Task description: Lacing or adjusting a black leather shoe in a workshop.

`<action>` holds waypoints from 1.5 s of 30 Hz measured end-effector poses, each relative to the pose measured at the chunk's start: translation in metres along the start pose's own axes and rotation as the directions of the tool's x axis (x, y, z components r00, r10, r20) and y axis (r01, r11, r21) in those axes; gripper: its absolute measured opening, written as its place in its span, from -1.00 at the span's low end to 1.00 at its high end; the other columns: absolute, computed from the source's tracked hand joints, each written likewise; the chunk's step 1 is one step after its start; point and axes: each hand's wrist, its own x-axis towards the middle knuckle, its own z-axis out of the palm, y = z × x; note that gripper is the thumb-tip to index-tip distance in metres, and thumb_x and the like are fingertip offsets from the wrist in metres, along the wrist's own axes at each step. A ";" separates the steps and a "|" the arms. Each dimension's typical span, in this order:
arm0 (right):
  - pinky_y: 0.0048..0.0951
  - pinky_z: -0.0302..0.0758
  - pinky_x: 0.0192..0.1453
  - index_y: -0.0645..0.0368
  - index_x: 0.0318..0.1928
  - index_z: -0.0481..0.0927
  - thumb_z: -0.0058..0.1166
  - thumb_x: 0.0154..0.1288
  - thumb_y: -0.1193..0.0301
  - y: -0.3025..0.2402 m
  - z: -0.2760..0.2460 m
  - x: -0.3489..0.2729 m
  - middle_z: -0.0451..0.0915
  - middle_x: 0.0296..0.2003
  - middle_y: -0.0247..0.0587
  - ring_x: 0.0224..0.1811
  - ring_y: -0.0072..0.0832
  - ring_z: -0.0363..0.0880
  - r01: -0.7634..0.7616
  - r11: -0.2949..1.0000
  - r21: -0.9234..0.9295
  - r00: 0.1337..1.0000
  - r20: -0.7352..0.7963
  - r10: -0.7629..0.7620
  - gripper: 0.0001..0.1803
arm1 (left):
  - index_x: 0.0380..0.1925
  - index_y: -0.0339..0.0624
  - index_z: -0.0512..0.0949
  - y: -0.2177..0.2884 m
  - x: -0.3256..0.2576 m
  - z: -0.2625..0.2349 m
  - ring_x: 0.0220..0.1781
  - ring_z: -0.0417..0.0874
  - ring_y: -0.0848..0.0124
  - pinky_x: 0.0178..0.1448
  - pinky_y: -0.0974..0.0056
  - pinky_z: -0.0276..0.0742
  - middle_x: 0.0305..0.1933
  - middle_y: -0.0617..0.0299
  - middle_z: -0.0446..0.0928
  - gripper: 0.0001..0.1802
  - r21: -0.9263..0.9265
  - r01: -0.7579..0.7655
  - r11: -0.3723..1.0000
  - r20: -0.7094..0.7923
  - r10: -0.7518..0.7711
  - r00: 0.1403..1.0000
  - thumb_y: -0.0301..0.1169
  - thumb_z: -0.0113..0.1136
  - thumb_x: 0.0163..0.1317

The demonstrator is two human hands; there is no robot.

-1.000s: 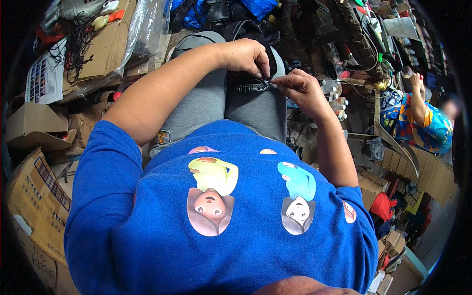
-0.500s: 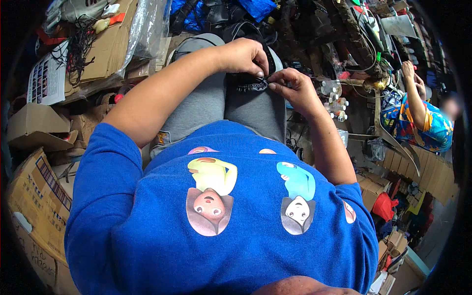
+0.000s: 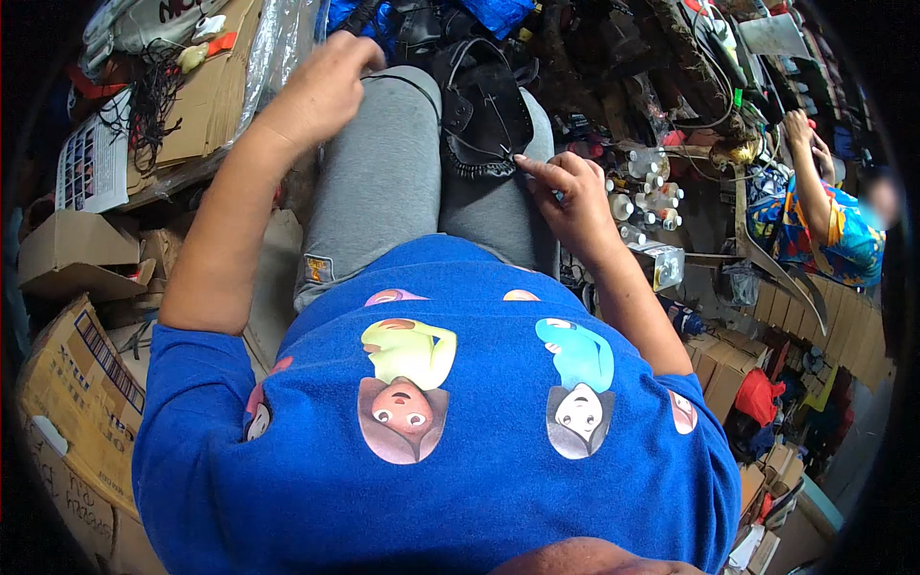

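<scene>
A black leather shoe upper [image 3: 487,120] lies over my right thigh and knee, with gathered stitching [image 3: 484,171] along its near rounded edge. Thin thread or cord shows across its dark inside. My right hand [image 3: 570,192] is at the near right corner of that edge, index finger reaching to the stitching and the other fingers curled. What those fingers hold, if anything, is hidden. Beyond my left thigh, my left hand [image 3: 331,81] is raised, bent at the wrist with curled fingers, slightly blurred. Anything in it is too fine or hidden. A black strap [image 3: 407,84] crosses my left knee.
Cardboard sheets [image 3: 216,96] with tangled black cords [image 3: 153,105] are at the far left, above an open cardboard box [image 3: 77,254]. Several small bottles [image 3: 656,196] stand right of my right hand. Another person [image 3: 815,216] in a colourful shirt works at the right.
My left hand has left the shoe upper and swung far to the left, uncovering it. My right hand has shifted slightly right and down, staying by the stitched edge.
</scene>
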 end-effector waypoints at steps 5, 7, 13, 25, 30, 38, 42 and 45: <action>-0.18 0.22 0.12 -0.16 0.00 0.64 0.13 0.15 0.45 -0.012 0.001 -0.005 0.49 -0.35 -0.34 -0.16 -0.37 0.48 -0.015 0.992 -0.125 1.000 -0.017 0.013 -0.63 | -0.27 -0.24 0.54 0.061 -0.024 0.018 -0.08 0.52 0.16 0.11 0.15 0.38 -0.27 0.09 0.43 -0.75 -0.416 -0.038 0.909 0.127 0.099 0.987 -0.67 0.02 0.03; -0.17 0.20 0.14 -0.16 0.01 0.64 0.12 0.16 0.45 -0.016 0.002 -0.006 0.50 -0.35 -0.34 -0.15 -0.37 0.48 -0.021 0.989 -0.147 1.000 -0.025 0.018 -0.63 | -0.31 -0.21 0.58 0.074 -0.033 0.027 -0.11 0.52 0.19 0.08 0.15 0.37 -0.32 0.13 0.44 -0.80 -0.522 -0.002 0.853 0.153 0.096 0.983 -0.64 0.08 0.04; -0.24 0.28 0.08 -0.15 0.01 0.65 0.12 0.12 0.51 -0.008 0.000 -0.005 0.49 -0.36 -0.29 -0.17 -0.35 0.48 -0.090 0.996 -0.019 0.995 0.035 0.091 -0.58 | -0.40 -0.05 0.63 0.083 -0.030 0.046 -0.22 0.55 0.24 -0.08 0.20 0.33 -0.36 0.26 0.50 -0.87 -0.019 -0.165 0.986 0.022 0.165 0.986 -0.50 0.26 -0.01; -0.50 0.41 0.09 0.00 -0.07 0.69 -0.16 0.02 0.77 0.033 -0.008 0.022 0.43 -0.25 -0.25 -0.14 -0.44 0.49 -0.319 0.834 0.450 0.930 0.320 0.183 -0.45 | -0.34 0.16 0.69 0.074 -0.007 0.060 -0.19 0.48 0.36 -0.03 0.17 0.22 -0.40 0.37 0.44 -0.84 -0.301 -0.181 0.936 0.094 0.218 0.971 -0.38 0.27 0.06; -0.50 0.40 0.08 -0.01 -0.10 0.70 -0.14 0.00 0.75 0.039 -0.004 0.026 0.45 -0.24 -0.26 -0.11 -0.45 0.48 -0.318 0.812 0.489 0.927 0.342 0.156 -0.47 | -0.36 0.21 0.70 0.076 -0.006 0.060 -0.12 0.46 0.34 0.02 0.12 0.21 -0.39 0.38 0.44 -0.85 -0.266 -0.138 0.954 0.158 0.184 0.970 -0.36 0.25 0.06; -0.51 0.41 0.04 0.00 -0.11 0.71 -0.13 -0.01 0.75 0.040 -0.006 0.026 0.46 -0.25 -0.27 -0.14 -0.46 0.48 -0.307 0.820 0.484 0.928 0.342 0.146 -0.47 | -0.36 0.20 0.69 0.080 -0.002 0.062 -0.14 0.44 0.35 -0.02 0.15 0.19 -0.41 0.38 0.43 -0.86 -0.238 -0.178 0.955 0.161 0.220 0.962 -0.34 0.25 0.06; -0.54 0.41 -0.01 -0.01 -0.11 0.71 -0.07 0.02 0.73 0.037 -0.009 0.027 0.46 -0.30 -0.31 -0.17 -0.49 0.47 -0.309 0.820 0.482 0.925 0.353 0.141 -0.51 | -0.35 0.20 0.69 0.080 0.000 0.064 -0.13 0.45 0.36 0.01 0.16 0.17 -0.42 0.39 0.43 -0.86 -0.264 -0.169 0.950 0.181 0.221 0.958 -0.34 0.24 0.07; -0.56 0.40 -0.04 -0.01 -0.11 0.72 -0.02 0.06 0.70 0.037 -0.010 0.029 0.46 -0.33 -0.35 -0.20 -0.51 0.46 -0.306 0.841 0.446 0.917 0.374 0.135 -0.56 | -0.35 0.19 0.69 0.080 0.002 0.067 -0.11 0.45 0.37 0.03 0.15 0.17 -0.42 0.39 0.45 -0.86 -0.276 -0.139 0.951 0.218 0.202 0.955 -0.34 0.24 0.07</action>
